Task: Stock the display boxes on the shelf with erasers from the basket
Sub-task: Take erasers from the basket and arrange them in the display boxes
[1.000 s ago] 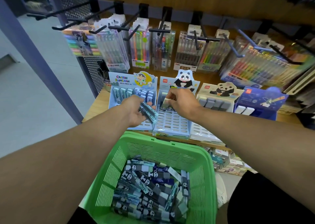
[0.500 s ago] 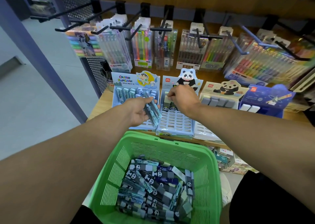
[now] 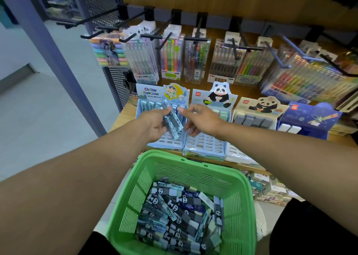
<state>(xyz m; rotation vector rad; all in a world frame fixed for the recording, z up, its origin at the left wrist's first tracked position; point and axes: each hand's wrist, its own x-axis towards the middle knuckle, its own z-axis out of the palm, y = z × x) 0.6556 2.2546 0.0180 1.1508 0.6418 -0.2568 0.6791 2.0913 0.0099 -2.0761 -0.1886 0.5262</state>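
You're mid-restock: your left hand [image 3: 155, 125] grips a small bundle of long pale-blue wrapped erasers [image 3: 173, 122], held out over the blue cartoon-print cardboard display box [image 3: 144, 93] just beyond your knuckles. Your right hand [image 3: 201, 120] reaches across, fingers loosely spread and holding nothing, thumb nearly at the bundle's top. The next move looks like pinching one eraser free and slotting it into an open row. Below both wrists, the green slotted plastic basket [image 3: 240, 185] is well loaded with erasers.

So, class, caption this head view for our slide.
Left hand grips eraser packs over the display boxes; right hand reaches in, above green basket.
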